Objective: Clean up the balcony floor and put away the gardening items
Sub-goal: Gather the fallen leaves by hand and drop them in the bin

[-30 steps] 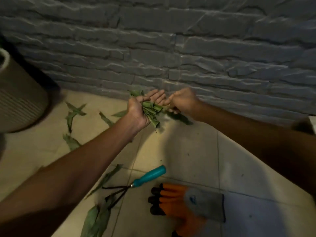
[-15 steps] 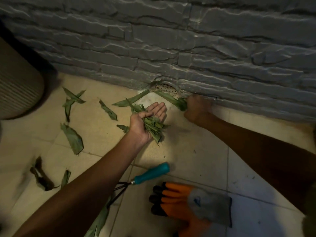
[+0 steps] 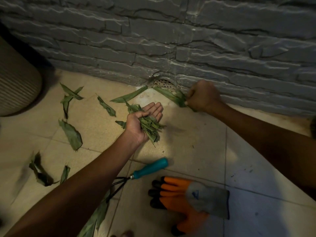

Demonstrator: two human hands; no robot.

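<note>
Left hand cradles a leaf bundle, fingers straight — right hand fingers clamped on a leaf.

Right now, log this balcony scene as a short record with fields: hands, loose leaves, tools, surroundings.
left hand: palm up, thumb pinning a bunch of leaves
right hand: fist gripping a long leaf at the foot of the stone wall
loose leaves: several scattered on the tiled floor, such as a broad leaf on the left
tools: hand rake with teal handle; orange and grey gloves beside it
surroundings: perforated drain at the wall base; ribbed pot far left
</note>
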